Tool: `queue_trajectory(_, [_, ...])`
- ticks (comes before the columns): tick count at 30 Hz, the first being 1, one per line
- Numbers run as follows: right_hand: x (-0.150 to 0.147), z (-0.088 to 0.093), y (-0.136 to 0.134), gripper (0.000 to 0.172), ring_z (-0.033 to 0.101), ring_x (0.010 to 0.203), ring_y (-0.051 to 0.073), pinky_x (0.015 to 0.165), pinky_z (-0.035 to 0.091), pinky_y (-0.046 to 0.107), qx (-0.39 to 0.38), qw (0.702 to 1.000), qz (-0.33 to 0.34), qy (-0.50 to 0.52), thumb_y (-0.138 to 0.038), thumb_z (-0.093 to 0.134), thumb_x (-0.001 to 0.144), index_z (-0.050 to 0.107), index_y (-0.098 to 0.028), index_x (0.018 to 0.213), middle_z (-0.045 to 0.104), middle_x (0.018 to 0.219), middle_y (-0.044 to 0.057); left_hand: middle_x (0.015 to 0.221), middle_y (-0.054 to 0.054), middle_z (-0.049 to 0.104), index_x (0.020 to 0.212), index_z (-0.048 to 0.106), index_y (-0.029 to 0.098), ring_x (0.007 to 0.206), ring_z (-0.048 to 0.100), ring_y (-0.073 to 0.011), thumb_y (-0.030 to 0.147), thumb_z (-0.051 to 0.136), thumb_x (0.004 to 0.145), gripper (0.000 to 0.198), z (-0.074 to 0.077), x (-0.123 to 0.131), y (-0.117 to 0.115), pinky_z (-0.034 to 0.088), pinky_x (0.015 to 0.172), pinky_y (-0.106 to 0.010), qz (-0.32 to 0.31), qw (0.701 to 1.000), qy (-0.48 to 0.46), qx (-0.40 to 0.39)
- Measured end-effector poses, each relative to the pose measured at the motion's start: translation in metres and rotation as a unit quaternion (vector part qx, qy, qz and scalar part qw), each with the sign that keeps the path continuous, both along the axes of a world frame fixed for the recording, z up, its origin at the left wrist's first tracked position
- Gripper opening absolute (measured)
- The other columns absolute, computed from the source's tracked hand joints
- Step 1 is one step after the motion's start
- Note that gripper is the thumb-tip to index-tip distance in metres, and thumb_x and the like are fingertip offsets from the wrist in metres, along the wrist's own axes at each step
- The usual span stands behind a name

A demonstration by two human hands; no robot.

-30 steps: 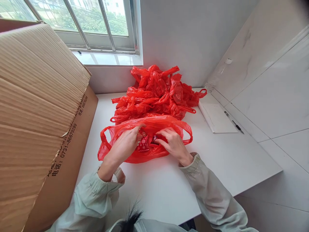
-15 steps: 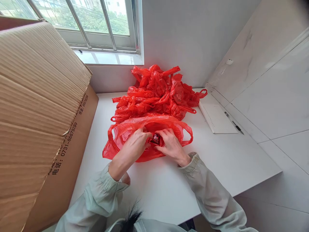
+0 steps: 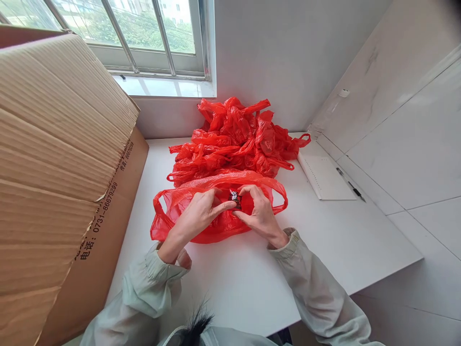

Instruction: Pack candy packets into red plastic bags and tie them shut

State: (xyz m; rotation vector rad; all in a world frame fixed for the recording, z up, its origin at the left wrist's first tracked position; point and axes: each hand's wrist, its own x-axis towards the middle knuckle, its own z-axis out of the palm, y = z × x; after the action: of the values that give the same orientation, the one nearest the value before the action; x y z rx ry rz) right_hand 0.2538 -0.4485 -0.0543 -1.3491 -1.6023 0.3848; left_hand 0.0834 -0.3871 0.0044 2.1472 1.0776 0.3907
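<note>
A small dark packet (image 3: 235, 198) with shiny black wrapping and white and red marks is between my two hands, over the mouth of an open red plastic bag (image 3: 212, 235). My left hand (image 3: 201, 211) has its thumb against the packet's left side; its other fingers are partly hidden. On the right, my right hand (image 3: 258, 211) grips the packet between thumb and forefinger. The bag lies spread on the white table, its loop handles out to either side. What else lies inside the bag is hard to make out.
Behind the open bag is a heap of knotted red plastic bags (image 3: 237, 139) against the wall. A large cardboard box (image 3: 65, 144) stands at the left. Toward the right edge lie a white notepad (image 3: 327, 178) and a black pen (image 3: 351, 185).
Both hands have risen slightly with the packet, and its white marks now show more plainly. My left thumb has stretched out to the packet.
</note>
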Motion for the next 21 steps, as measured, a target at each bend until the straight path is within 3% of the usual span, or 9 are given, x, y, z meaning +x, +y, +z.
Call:
queue_trajectory(3, [-0.004, -0.001, -0.002, 0.034, 0.055, 0.106, 0.023, 0.093, 0.046, 0.038, 0.027, 1.000, 0.010, 0.012, -0.022, 0.073, 0.075, 0.049, -0.023, 0.100, 0.058, 0.111, 0.007, 0.059, 0.004, 0.053, 0.069, 0.055, 0.018, 0.054, 0.043, -0.0113, 0.041, 0.058, 0.086, 0.029, -0.001, 0.003, 0.001, 0.028, 0.052, -0.024, -0.019, 1.000, -0.014, -0.014])
queue_trajectory(6, [-0.003, 0.000, -0.002, 0.043, 0.056, 0.106, 0.022, 0.095, 0.047, 0.037, 0.024, 0.998, 0.044, 0.035, -0.027, 0.079, 0.071, 0.050, -0.022, 0.103, 0.057, 0.111, 0.007, 0.053, 0.006, 0.047, 0.061, 0.049, 0.018, 0.051, 0.038, -0.0097, 0.036, 0.063, 0.080, 0.030, -0.001, 0.005, 0.000, 0.027, 0.049, -0.023, 0.005, 1.000, -0.027, -0.010])
queue_trajectory(9, [0.001, 0.002, -0.002, 0.042, 0.059, 0.101, 0.020, 0.094, 0.048, 0.035, -0.013, 0.992, 0.056, 0.110, -0.034, 0.076, 0.076, 0.053, -0.022, 0.109, 0.061, 0.107, 0.005, 0.055, 0.005, 0.052, 0.064, 0.055, 0.017, 0.052, 0.041, -0.0096, 0.031, 0.065, 0.077, 0.022, 0.000, 0.005, -0.001, 0.030, 0.051, -0.022, -0.004, 1.000, -0.008, 0.010])
queue_trajectory(11, [0.003, 0.004, -0.002, 0.031, 0.062, 0.097, 0.018, 0.090, 0.051, 0.033, -0.043, 0.985, 0.064, 0.157, -0.035, 0.069, 0.083, 0.058, -0.022, 0.109, 0.064, 0.105, 0.004, 0.062, 0.003, 0.059, 0.071, 0.064, 0.017, 0.055, 0.046, -0.0104, 0.031, 0.065, 0.077, 0.016, 0.001, 0.005, -0.002, 0.033, 0.055, -0.022, -0.027, 1.000, 0.004, 0.009])
queue_trajectory(14, [0.007, 0.004, -0.001, 0.014, 0.064, 0.083, 0.016, 0.078, 0.053, 0.030, -0.087, 0.973, 0.090, 0.192, -0.034, 0.064, 0.087, 0.067, -0.021, 0.092, 0.068, 0.090, 0.002, 0.065, 0.001, 0.062, 0.077, 0.072, 0.017, 0.059, 0.050, -0.0121, 0.034, 0.064, 0.079, 0.019, 0.001, 0.005, -0.003, 0.034, 0.056, -0.023, -0.045, 0.999, 0.023, 0.015])
queue_trajectory(16, [0.009, 0.002, 0.001, 0.014, 0.064, 0.076, 0.015, 0.073, 0.053, 0.028, -0.111, 0.960, 0.106, 0.236, -0.035, 0.066, 0.085, 0.068, -0.021, 0.085, 0.068, 0.083, 0.001, 0.064, 0.001, 0.061, 0.077, 0.074, 0.017, 0.059, 0.049, -0.0122, 0.038, 0.063, 0.080, 0.024, 0.001, 0.005, -0.001, 0.033, 0.056, -0.023, -0.048, 0.998, 0.025, 0.020])
queue_trajectory(21, [0.015, 0.000, 0.003, 0.028, 0.065, 0.086, 0.015, 0.078, 0.054, 0.029, -0.157, 0.923, 0.142, 0.320, -0.035, 0.077, 0.074, 0.068, -0.022, 0.097, 0.069, 0.090, 0.000, 0.063, 0.000, 0.061, 0.073, 0.073, 0.016, 0.055, 0.047, -0.0115, 0.047, 0.061, 0.080, 0.034, 0.005, 0.002, 0.003, 0.031, 0.052, -0.024, -0.030, 0.999, 0.020, 0.010])
